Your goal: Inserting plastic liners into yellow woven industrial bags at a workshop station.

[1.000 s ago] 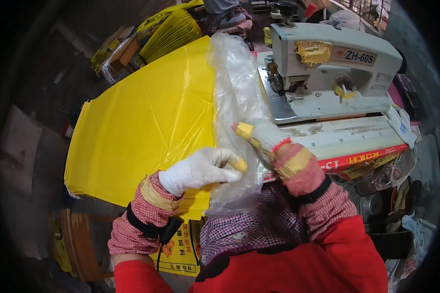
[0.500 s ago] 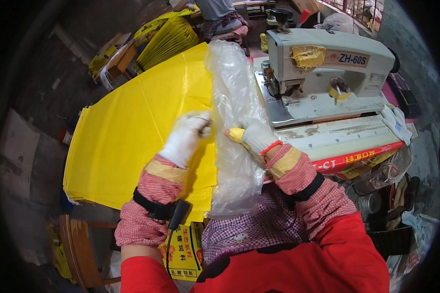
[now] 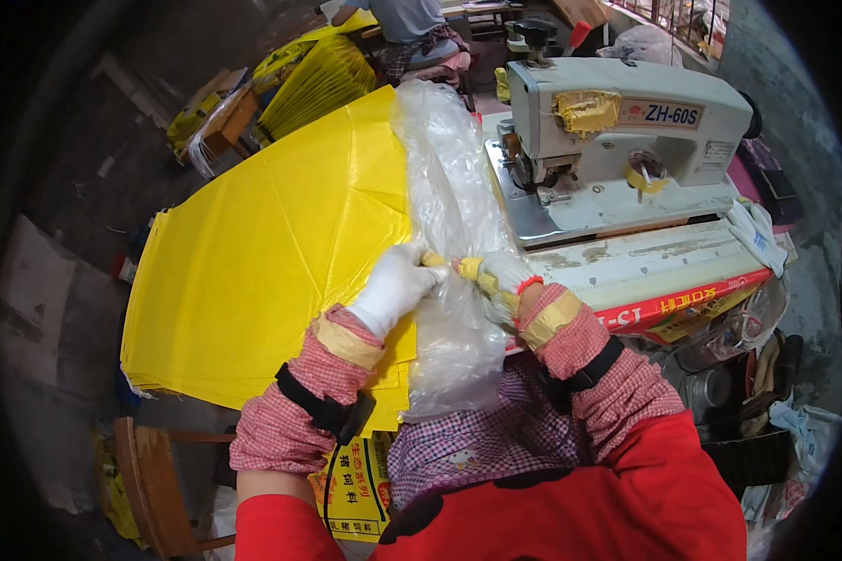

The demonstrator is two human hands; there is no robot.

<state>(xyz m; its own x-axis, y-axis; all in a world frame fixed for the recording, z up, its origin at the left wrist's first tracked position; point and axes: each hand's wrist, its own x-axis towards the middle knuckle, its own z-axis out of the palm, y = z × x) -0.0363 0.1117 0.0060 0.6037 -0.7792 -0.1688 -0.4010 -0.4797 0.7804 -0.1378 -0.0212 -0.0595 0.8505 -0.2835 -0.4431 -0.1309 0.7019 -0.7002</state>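
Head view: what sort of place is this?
Most likely a small sack-making or sewing workshop. The signs are a heavy pale sewing machine, a layered stack of yellow sheets or sacks beside clear plastic film, and another yellow pile behind.

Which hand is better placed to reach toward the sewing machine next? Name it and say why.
The right hand, most likely: it is at the clear plastic, nearer the sewing machine, while the left hand is farther off, by the edge of the yellow sheets.
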